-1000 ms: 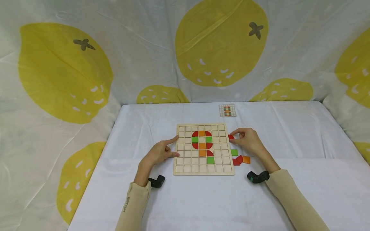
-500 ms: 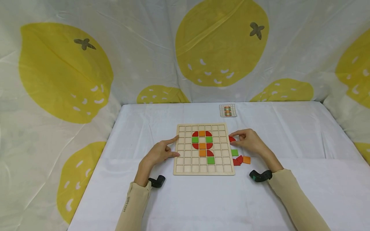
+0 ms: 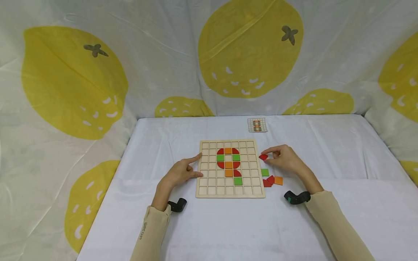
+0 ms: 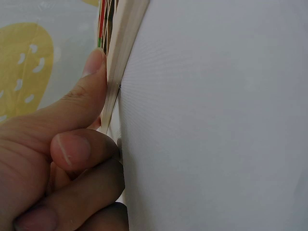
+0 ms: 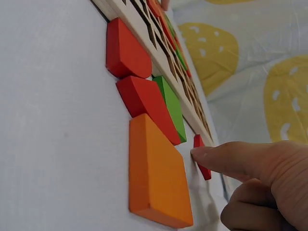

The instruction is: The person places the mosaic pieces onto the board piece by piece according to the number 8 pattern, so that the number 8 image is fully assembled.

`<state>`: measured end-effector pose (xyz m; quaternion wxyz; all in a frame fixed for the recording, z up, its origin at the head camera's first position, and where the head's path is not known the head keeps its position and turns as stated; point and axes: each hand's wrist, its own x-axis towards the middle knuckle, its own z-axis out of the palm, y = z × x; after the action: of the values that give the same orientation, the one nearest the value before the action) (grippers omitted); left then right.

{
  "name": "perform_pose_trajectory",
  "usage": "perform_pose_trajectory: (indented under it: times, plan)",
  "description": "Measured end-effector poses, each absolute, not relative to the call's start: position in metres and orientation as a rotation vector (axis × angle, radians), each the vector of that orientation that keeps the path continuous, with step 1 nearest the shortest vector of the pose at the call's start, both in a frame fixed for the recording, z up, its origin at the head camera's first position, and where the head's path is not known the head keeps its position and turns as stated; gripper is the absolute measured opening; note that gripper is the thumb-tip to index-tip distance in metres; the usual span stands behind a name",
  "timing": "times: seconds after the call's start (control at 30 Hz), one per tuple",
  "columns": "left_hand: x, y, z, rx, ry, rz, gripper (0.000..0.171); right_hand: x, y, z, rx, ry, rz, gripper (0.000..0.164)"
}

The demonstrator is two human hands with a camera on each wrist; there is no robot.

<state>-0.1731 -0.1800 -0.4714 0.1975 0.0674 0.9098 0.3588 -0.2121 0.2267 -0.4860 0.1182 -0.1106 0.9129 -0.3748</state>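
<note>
Right hand [image 3: 285, 159] fingers pinch red piece [image 3: 263, 157] beside grid board [image 3: 230, 169]; left hand [image 3: 179, 173] fingers, straight, press board's left edge.

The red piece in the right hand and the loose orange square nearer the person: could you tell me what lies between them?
A loose green square, as the head view shows.

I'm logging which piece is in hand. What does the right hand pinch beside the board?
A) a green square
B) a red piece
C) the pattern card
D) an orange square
B: the right hand pinches a red piece just off the wooden board's right edge.
</note>
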Motion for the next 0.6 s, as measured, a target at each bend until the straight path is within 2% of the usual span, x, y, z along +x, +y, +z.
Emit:
perform_pose_trajectory:
  times: [0.27, 0.6]
  plan:
    - [-0.173, -0.180, -0.471, 0.185, 2.546, 0.999, 0.085, -0.213, 0.235, -0.484, -0.242, 2.683, -1.110, 0.031]
    - [-0.173, -0.180, -0.471, 0.188, 2.553, 1.002, 0.085, -0.214, 0.238, -0.490, -0.275, 2.635, -1.198, 0.031]
